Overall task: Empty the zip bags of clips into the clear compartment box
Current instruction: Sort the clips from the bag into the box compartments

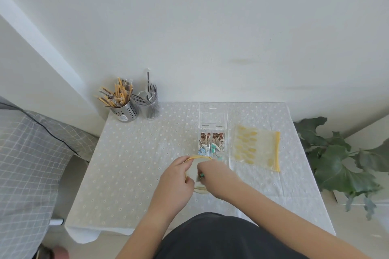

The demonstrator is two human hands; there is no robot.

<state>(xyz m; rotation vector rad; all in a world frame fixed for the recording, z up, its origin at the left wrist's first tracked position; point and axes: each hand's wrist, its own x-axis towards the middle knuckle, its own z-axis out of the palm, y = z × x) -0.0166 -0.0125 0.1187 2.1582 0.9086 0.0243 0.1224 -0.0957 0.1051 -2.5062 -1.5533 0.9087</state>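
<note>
Head view: a wide look down on a table under a pale dotted cloth (130, 164), with both bare hands working near its front middle.
Left hand (179, 176): the fingers are curled and pinch the yellow zip rim of a small clear zip bag (200, 156), holding its mouth open just in front of the box.
Right hand (212, 172): the fingertips are drawn together at the bag's mouth and pinch what looks like a green clip (202, 174); the grip is partly hidden.
Clear plastic compartment box (212, 143): the lid is swung back toward the wall. Brown clips fill the far cells; white-blue and green ones fill the near cells.
Second zip bag (255, 149): it lies flat on the cloth just right of the box, with yellow ovals showing. Print or contents, I cannot tell.
Step in hand: probably picking clips out of the held bag.
Next move: likely carrying the pinched clip over the near green cell and letting go low, so that nothing bounces into a neighbouring cell.
Background: perforated steel cup of sticks (124, 109), clear cup (150, 107), leafy plant (341, 164).
</note>
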